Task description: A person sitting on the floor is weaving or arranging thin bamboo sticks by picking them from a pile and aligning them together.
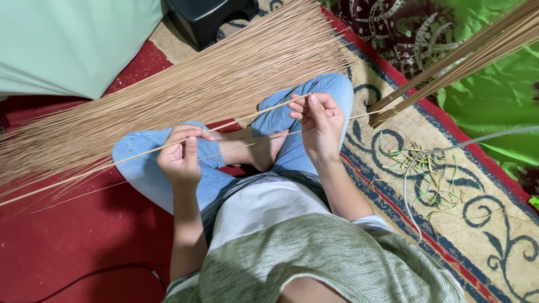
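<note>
Seated cross-legged on a patterned rug (477,224), blue jeans (146,174), bare foot (264,151) showing between the knees.

Left hand (181,154): fingers curled narrow, pinching a single thin tan stick (140,154) between thumb and forefinger, over the left knee. The stick runs on a slant from the near left, low over the red carpet (84,235), up through this hand and on toward the right hand.

Right hand (317,120): raised over the right knee, palm turned toward the camera, fingers partly bent; fingertips close on the far end of the same stick. A second thin stick (359,116) passes just behind this hand toward the right; cannot tell whether the hand grips it.

Large loose sheaf of like sticks (185,90) lies fanned across the floor just beyond the knees, from far left edge to far centre. A tighter bundle of sticks (455,62) slants in from the far right corner, its end near the right hand.

Right of the right knee, on the rug: small heap of green and yellow strips (432,168), with a pale cord (407,191) looping through it. Green sheet (494,95) far right. Black plastic stool (210,17) far centre. Pale green cloth (73,45) far left.
</note>
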